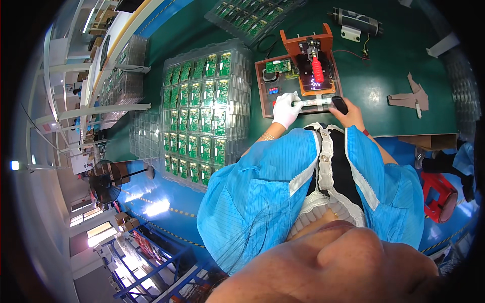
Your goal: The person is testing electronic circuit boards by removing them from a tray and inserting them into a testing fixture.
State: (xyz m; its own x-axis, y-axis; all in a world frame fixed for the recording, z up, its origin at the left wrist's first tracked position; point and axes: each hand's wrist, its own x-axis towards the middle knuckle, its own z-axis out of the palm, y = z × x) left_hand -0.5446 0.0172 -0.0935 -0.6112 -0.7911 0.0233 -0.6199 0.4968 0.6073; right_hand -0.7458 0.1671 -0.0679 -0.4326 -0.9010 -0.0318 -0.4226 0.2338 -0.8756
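Observation:
A pale, slim rod-like piece [317,102] lies across the front of a reddish-brown test fixture [264,99], between my hands. My left hand [286,111], in a white glove, has its fingers closed at the rod's left end. My bare right hand [350,116] grips a black rounded object [339,105] at the other end; whether the two are one piece I cannot tell. Behind them stands a toggle clamp with a red handle [317,69], over a dark plate with small lit dots. A green circuit board [278,66] sits at the fixture's back left, above a small lit display [273,91].
Stacked clear trays [242,76] with many green boards stand to the left. Another board-filled tray [247,20] is at the back. On the green table's right lie a cylindrical motor-like part [357,22], a wire and a brownish cloth [409,99]. A red stool [438,197] stands lower right.

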